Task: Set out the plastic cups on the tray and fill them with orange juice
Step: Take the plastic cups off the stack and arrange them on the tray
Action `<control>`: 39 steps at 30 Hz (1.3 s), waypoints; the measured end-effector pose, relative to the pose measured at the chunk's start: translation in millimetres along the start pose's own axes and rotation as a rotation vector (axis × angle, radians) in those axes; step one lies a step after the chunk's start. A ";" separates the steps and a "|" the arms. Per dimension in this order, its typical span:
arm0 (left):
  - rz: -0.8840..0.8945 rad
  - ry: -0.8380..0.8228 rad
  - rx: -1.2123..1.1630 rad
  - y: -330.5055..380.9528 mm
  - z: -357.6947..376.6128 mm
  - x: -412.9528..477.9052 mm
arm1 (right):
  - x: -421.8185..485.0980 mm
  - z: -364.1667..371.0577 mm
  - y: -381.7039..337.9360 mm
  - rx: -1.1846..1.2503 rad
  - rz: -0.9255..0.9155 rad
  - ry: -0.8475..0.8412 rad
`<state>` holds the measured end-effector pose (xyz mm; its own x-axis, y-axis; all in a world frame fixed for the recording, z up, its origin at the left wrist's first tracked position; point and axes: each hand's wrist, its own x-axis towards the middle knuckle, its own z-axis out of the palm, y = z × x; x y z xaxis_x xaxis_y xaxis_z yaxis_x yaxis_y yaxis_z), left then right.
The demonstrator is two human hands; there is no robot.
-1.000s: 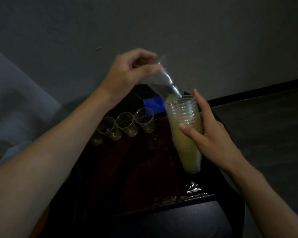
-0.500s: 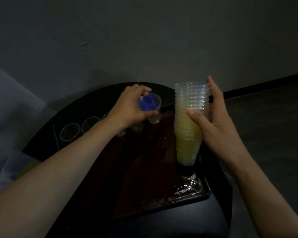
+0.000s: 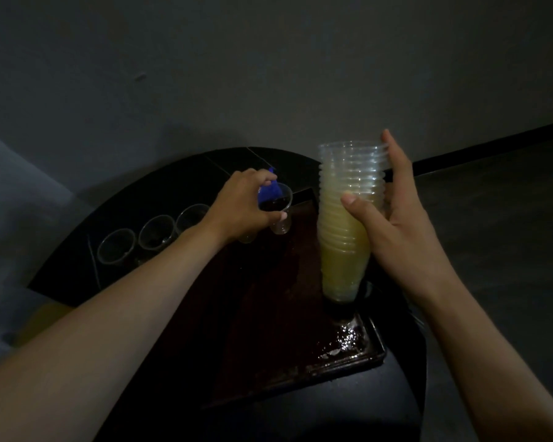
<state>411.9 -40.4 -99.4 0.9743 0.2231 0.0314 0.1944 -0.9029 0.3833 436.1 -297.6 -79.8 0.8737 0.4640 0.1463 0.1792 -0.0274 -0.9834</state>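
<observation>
My right hand [image 3: 399, 224] grips a tall stack of clear plastic cups [image 3: 348, 199], upright, its base resting near the right side of the dark tray [image 3: 358, 355]. The stack looks yellowish in its lower half. My left hand [image 3: 243, 208] holds a single clear cup [image 3: 280, 205] by its rim at the tray's far edge, with something blue seen at its back. Three empty clear cups [image 3: 155, 232] stand in a row to the left of that hand.
The tray lies on a round black table [image 3: 380, 403] against a grey wall. A wet, shiny patch [image 3: 348, 339] marks the tray's near right corner. A pale cloth or bag [image 3: 10, 314] sits at the far left; dark floor lies to the right.
My left hand pulled one cup off the top of the stack and carried it down to the tray's far edge. My right hand lowered the stack until its base met the tray.
</observation>
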 end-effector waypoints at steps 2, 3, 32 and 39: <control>-0.005 0.013 -0.013 0.9 1.6 0.3 | -0.3 0.5 -0.1 0.005 0.001 0.004; -0.003 0.018 -0.014 1.3 2.3 0.5 | -0.2 0.6 0.1 0.005 0.000 0.005; 0.004 0.250 -0.232 4.7 -18.6 -2.7 | 0.8 0.8 -3.4 -0.009 0.009 -0.021; -0.265 0.554 -0.720 -0.6 -83.2 -28.5 | -5.6 24.9 -7.7 -0.012 0.007 -0.168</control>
<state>374.5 -15.7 -23.7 0.6795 0.6985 0.2245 0.1044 -0.3949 0.9128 418.5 -277.9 -75.7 0.7873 0.6050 0.1189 0.1797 -0.0408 -0.9829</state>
